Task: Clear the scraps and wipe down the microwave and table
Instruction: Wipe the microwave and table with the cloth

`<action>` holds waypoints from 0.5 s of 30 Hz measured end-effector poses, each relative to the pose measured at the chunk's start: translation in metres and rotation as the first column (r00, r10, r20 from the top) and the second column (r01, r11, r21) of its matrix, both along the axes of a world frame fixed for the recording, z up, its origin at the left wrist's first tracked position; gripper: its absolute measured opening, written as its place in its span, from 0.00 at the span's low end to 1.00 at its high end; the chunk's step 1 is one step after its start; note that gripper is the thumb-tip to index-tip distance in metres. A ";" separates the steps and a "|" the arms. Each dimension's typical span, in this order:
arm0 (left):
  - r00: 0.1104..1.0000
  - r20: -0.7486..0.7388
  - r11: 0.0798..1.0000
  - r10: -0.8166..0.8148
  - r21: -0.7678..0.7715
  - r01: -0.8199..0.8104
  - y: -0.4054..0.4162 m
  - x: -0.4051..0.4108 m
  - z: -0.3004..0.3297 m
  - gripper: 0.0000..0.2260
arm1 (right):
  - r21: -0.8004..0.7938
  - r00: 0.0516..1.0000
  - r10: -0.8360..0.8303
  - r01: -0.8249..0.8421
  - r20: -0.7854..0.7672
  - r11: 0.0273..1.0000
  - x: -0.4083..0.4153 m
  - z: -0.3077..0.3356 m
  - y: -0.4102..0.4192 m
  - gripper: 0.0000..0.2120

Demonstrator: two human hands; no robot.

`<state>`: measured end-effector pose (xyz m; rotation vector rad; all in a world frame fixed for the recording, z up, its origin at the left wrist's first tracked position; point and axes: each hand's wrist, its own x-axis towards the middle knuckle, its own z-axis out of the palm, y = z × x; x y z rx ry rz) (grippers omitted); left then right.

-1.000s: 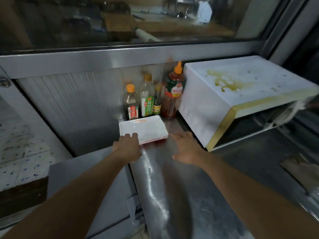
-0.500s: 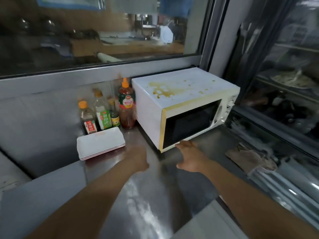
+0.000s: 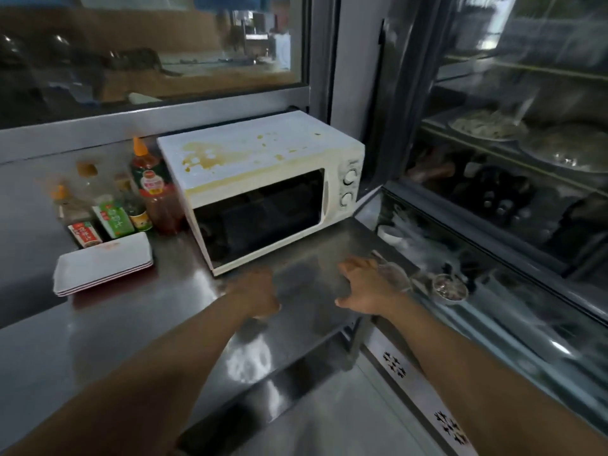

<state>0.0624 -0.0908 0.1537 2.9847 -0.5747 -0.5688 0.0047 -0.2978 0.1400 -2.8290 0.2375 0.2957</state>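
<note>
A white microwave [image 3: 263, 179] stands on the steel table [image 3: 138, 324], its door closed and its top smeared with yellow-brown stains. My left hand [image 3: 258, 296] hovers low over the table in front of the microwave's left corner, fingers loosely curled, holding nothing. My right hand [image 3: 365, 286] reaches over the table's right edge with fingers spread, empty. No cloth is in view.
A stack of white rectangular plates [image 3: 103, 263] lies left of the microwave. Several sauce bottles [image 3: 151, 189] stand behind them against the wall. A glass display fridge [image 3: 493, 225] with bowls stands at the right. A window runs along the back.
The view has swung right. My left hand left the plates and moved right along the table. My right hand travelled from the microwave's left corner to the table's right edge.
</note>
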 end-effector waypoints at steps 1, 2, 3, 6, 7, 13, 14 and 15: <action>1.000 0.002 1.000 -0.019 0.004 0.019 -0.011 -0.003 0.000 0.32 | -0.018 1.000 -0.008 0.008 -0.010 1.000 -0.004 0.000 -0.011 0.35; 0.999 0.004 0.999 -0.039 0.017 0.039 -0.021 -0.005 0.000 0.33 | -0.034 1.000 -0.012 0.012 -0.023 0.999 -0.007 -0.001 -0.021 0.34; 0.998 0.004 0.998 -0.058 0.033 0.058 -0.032 -0.007 0.000 0.34 | -0.040 0.999 -0.017 0.015 -0.033 0.999 -0.010 -0.002 -0.031 0.34; 0.996 -0.031 0.995 -0.089 0.032 0.090 -0.059 -0.007 -0.001 0.33 | -0.009 0.995 -0.094 0.094 -0.031 0.996 -0.018 -0.006 -0.055 0.37; 0.995 -0.038 0.995 -0.097 0.025 0.098 -0.067 -0.005 -0.002 0.33 | 0.003 0.992 -0.120 0.120 -0.030 0.993 -0.019 -0.007 -0.062 0.38; 0.986 -0.041 0.986 -0.164 -0.035 0.162 -0.108 0.023 -0.010 0.31 | -0.030 0.976 -0.210 0.209 -0.055 0.977 -0.009 -0.016 -0.098 0.33; 0.984 -0.047 0.984 -0.171 -0.053 0.168 -0.114 0.030 -0.012 0.31 | -0.015 0.973 -0.227 0.226 -0.053 0.974 -0.005 -0.017 -0.104 0.32; 0.983 -0.050 0.982 -0.179 -0.067 0.175 -0.119 0.036 -0.015 0.31 | -0.004 0.969 -0.243 0.243 -0.052 0.970 -0.001 -0.018 -0.109 0.31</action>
